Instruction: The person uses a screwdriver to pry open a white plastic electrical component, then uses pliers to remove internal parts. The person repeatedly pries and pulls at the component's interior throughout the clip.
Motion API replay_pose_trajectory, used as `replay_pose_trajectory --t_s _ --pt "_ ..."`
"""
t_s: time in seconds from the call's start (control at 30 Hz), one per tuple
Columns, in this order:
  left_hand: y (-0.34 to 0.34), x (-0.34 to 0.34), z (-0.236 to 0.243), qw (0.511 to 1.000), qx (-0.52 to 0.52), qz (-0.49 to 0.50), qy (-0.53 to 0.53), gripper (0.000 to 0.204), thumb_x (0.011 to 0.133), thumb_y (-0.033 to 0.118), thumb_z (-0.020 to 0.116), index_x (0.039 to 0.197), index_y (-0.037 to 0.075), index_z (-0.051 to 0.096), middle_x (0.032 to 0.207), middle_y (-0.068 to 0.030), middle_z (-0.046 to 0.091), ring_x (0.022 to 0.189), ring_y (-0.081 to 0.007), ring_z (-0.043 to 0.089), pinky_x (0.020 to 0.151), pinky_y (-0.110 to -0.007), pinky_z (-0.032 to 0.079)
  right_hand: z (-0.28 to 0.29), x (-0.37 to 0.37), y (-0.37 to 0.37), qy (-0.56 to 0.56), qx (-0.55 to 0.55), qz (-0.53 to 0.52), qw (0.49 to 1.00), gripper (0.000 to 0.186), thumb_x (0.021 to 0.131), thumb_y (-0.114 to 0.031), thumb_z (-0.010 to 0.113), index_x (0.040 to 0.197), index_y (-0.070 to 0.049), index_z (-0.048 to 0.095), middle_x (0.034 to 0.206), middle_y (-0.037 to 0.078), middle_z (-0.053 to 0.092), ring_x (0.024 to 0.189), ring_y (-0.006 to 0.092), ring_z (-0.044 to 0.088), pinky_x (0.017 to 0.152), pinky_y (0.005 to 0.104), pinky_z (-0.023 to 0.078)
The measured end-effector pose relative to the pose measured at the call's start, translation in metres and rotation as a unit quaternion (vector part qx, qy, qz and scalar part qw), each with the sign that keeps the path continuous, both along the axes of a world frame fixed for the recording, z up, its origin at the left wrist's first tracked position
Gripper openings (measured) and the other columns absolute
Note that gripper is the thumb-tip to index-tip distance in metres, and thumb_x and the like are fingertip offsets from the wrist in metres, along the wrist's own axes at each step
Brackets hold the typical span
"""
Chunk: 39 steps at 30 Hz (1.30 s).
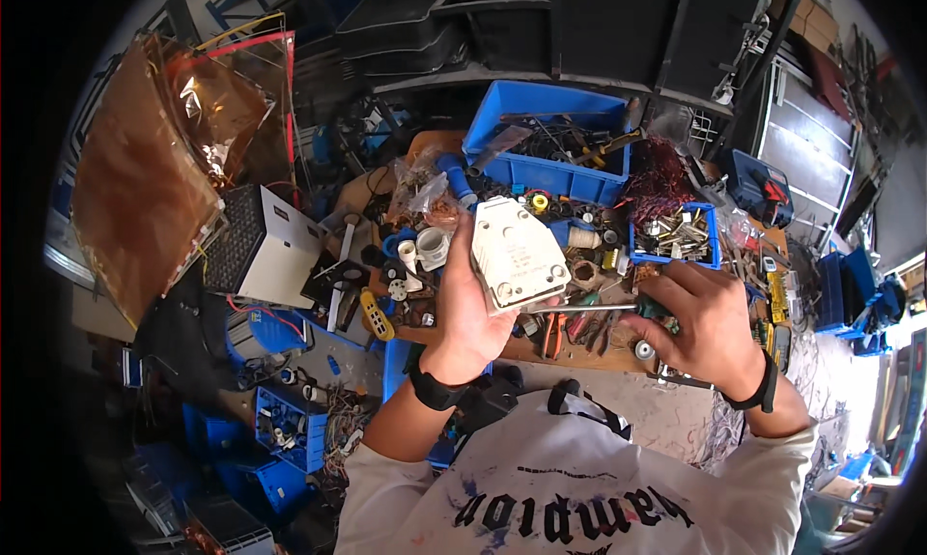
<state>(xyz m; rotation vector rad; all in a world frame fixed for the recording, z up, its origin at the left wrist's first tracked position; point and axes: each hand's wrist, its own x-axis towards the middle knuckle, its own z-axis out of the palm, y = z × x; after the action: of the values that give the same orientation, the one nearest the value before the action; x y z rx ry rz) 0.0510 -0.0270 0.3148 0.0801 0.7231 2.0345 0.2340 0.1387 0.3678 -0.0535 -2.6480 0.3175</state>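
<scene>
In my left hand [465, 313] is a cream plastic housing [515, 251], raised above the cluttered bench with a flat face upward that has small round recesses near its corners. My right hand [697, 328] grips a screwdriver [603, 306] by its green handle; its long metal shaft points left, and its tip is at or near the housing's lower edge, though contact is unclear. Just below the shaft lie orange-handled pliers [552, 335] and other hand tools. A yellow remote-like device [377, 313] lies left of my left hand.
A large blue bin of tools [541, 178] stands behind the housing, and a smaller blue box of metal parts [676, 258] sits right of it. Loose fittings crowd the wooden bench [526, 350]. Coppery sheets [135, 198] lean at left; more blue crates [290, 427] stand low on the left.
</scene>
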Motion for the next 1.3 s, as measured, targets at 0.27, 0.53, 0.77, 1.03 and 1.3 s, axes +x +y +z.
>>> replay_pose_trajectory --t_s 0.27,0.53,0.77,1.03,1.3 --pt "-0.021 -0.035 0.008 0.999 0.012 -0.023 -0.036 0.054 0.099 0.055 0.035 0.123 0.013 0.059 0.110 -0.0106 0.068 0.092 -0.0300 0.069 0.074 -0.051 0.056 0.013 -0.028 -0.030 -0.017 -0.086 -0.039 0.995 0.033 0.076 -0.031 0.080 0.086 -0.003 0.065 0.075 0.010 0.063 0.060 0.0285 0.063 0.054 0.0359 0.049" --pt "-0.032 -0.064 -0.010 0.981 0.083 -0.170 -0.054 0.055 0.099 0.057 0.032 0.129 0.016 0.054 0.116 -0.0111 0.066 0.100 -0.0323 0.067 0.074 -0.054 0.057 0.007 -0.057 -0.057 0.000 -0.142 -0.070 0.987 0.036 0.076 -0.027 0.081 0.094 -0.001 0.063 0.081 0.013 0.065 0.068 0.0313 0.066 0.057 0.0371 0.051" --pt "-0.039 -0.083 -0.008 0.975 0.089 -0.184 -0.088 0.059 0.099 0.056 0.030 0.132 0.011 0.053 0.121 -0.0159 0.062 0.104 -0.0342 0.063 0.076 -0.053 0.056 0.030 -0.048 -0.074 -0.062 -0.156 -0.081 0.982 0.034 0.077 -0.014 0.078 0.109 -0.007 0.067 0.083 0.011 0.066 0.066 0.0277 0.066 0.058 0.0359 0.051" --pt "-0.035 -0.088 -0.015 0.967 0.119 -0.203 -0.100 0.062 0.099 0.056 0.029 0.135 0.010 0.050 0.125 -0.0187 0.059 0.109 -0.0356 0.060 0.082 -0.053 0.054 0.038 -0.046 -0.086 -0.094 -0.086 -0.136 0.982 0.037 0.072 -0.010 0.080 0.108 -0.007 0.071 0.072 0.007 0.060 0.054 0.0235 0.059 0.051 0.0343 0.046" --pt "-0.024 -0.081 -0.020 0.967 0.111 -0.199 -0.117 0.058 0.100 0.053 0.032 0.132 0.010 0.053 0.123 -0.0156 0.061 0.108 -0.0348 0.060 0.084 -0.052 0.053 0.040 -0.040 -0.100 -0.116 -0.084 -0.210 0.967 0.029 0.078 -0.015 0.077 0.106 -0.012 0.069 0.075 0.005 0.062 0.057 0.0261 0.062 0.050 0.0364 0.048"
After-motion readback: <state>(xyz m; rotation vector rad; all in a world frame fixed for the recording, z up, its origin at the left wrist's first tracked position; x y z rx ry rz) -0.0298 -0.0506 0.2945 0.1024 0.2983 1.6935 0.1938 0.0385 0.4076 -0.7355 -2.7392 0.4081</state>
